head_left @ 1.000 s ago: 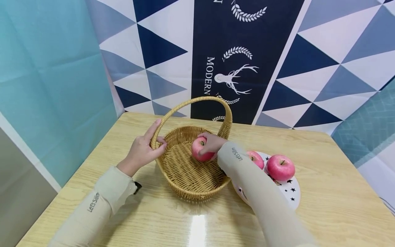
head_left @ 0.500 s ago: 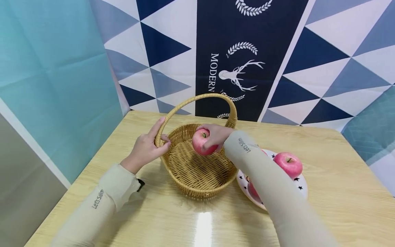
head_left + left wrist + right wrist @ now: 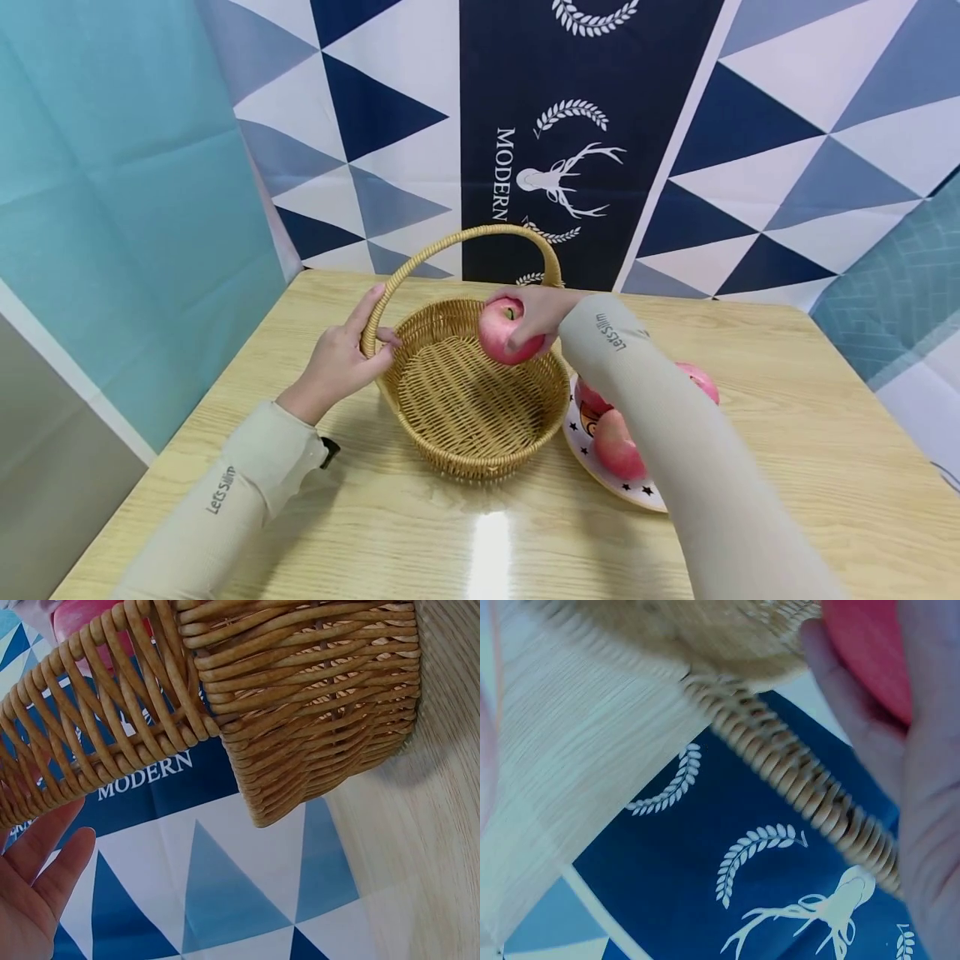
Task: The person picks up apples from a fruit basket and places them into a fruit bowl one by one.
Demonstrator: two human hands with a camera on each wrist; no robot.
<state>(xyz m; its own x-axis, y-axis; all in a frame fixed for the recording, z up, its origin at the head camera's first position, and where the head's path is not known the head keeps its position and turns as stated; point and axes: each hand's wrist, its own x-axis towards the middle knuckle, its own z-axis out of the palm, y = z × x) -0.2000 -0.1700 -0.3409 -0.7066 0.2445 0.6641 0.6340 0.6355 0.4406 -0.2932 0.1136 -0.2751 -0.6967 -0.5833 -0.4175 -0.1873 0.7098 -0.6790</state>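
A round wicker basket point(image 3: 483, 462) with a tall arched handle point(image 3: 480, 231) stands on the table. My left hand point(image 3: 330, 367) grips the handle low on its left side, thumb and fingers around it. In the left wrist view, fingers of the left hand point(image 3: 37, 885) show beside the woven handle point(image 3: 112, 712). My right hand point(image 3: 543, 312) holds a pink-red apple point(image 3: 498, 337) by its side, over the right part of the basket and inside the arch. The right wrist view has that apple point(image 3: 874, 656) at the top right, against the fingers. Only woven bottom shows inside the basket.
Right of the basket, a white plate with black stars point(image 3: 581, 442) carries several apples point(image 3: 618, 450), partly hidden by my right sleeve point(image 3: 675, 433). A patterned cloth point(image 3: 540, 150) hangs behind the table's point(image 3: 405, 542) back edge.
My right hand has raised the apple from low in the basket and brought it toward the right side. The left hand keeps its hold on the handle.
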